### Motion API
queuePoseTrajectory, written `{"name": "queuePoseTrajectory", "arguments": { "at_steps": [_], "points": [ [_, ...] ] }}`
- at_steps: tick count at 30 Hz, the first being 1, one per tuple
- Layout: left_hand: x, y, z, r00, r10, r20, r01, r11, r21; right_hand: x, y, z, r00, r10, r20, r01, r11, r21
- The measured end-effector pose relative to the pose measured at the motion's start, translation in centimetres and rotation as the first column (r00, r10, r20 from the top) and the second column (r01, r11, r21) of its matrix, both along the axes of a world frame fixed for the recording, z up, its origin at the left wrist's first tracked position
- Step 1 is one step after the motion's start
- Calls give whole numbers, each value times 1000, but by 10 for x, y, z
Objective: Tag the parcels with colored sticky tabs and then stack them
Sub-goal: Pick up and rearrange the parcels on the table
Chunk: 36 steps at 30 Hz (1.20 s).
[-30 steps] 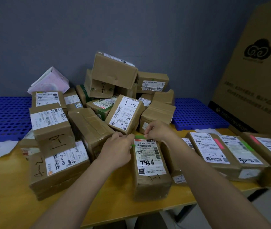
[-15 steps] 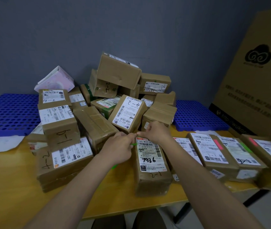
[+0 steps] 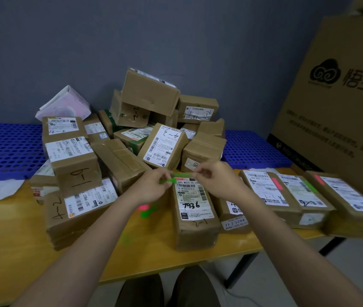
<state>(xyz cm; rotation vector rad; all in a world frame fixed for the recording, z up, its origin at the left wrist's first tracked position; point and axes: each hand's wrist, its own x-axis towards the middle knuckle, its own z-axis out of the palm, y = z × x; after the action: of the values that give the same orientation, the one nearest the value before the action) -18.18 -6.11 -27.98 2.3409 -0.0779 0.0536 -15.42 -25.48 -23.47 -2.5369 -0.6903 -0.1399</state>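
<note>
A brown parcel marked 7936 [image 3: 195, 209] lies lengthwise at the table's front centre. My left hand [image 3: 154, 188] hovers over its far left corner and holds a pad of green sticky tabs [image 3: 167, 181]. My right hand [image 3: 218, 181] pinches one green tab [image 3: 181, 175], stretched out from the pad above the parcel's far end. More pink and green tabs [image 3: 146, 210] show under my left wrist. To the right lie three tagged parcels: one with a pink tab [image 3: 269, 191], one with a green tab [image 3: 304, 192], one with a pink tab [image 3: 348, 196].
A heap of untagged brown parcels [image 3: 149, 120] fills the back middle of the yellow table [image 3: 10, 251]. Blue perforated mats [image 3: 5, 149] lie at the back left and right. A large cardboard box [image 3: 340, 103] stands on the right. My knees show below the table edge.
My hands have drawn apart a little, and the right one has pulled a green tab away from the pad. The view has shifted slightly; the parcels have stayed put.
</note>
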Motion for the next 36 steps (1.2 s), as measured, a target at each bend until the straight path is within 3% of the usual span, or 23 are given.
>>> {"name": "queuePoseTrajectory", "arguments": {
  "at_steps": [2, 5, 8, 12, 15, 19, 24, 28, 36],
  "points": [
    [-3, -2, 1, 995, 77, 55, -77, 997, -14, -18, -6, -5, 1000, -12, -1, 12, 993, -120],
    [-14, -1, 3, 971, 199, 131, -217, 966, 141, -39, -6, -16, 988, -141, -69, 115, 950, -290],
    [-24, -1, 2, 979, 195, 63, -205, 938, 280, -53, 7, -22, 962, -237, -132, 150, 869, -471],
    [-32, 2, 0, 979, 203, -16, -185, 920, 345, -49, 28, -24, 951, -280, -131, 154, 796, -586],
    [-35, 5, -1, 976, 218, -5, -205, 924, 323, -43, 35, -23, 942, -286, -173, 155, 832, -532],
    [-38, 4, 9, 956, 269, 114, -287, 936, 203, -48, 29, -6, 934, -250, -256, 189, 952, -240],
    [-35, -14, 33, 901, 305, 310, -321, 947, 2, -50, -5, 46, 949, -275, -155, 278, 961, -3],
    [-15, -48, 48, 931, 222, 291, -215, 975, -56, -31, -53, 70, 902, -427, -69, 424, 904, -53],
    [32, -128, 51, 982, 88, 168, -69, 991, -114, 14, -157, 58, 761, -627, -167, 574, 771, -276]
  ]
}}
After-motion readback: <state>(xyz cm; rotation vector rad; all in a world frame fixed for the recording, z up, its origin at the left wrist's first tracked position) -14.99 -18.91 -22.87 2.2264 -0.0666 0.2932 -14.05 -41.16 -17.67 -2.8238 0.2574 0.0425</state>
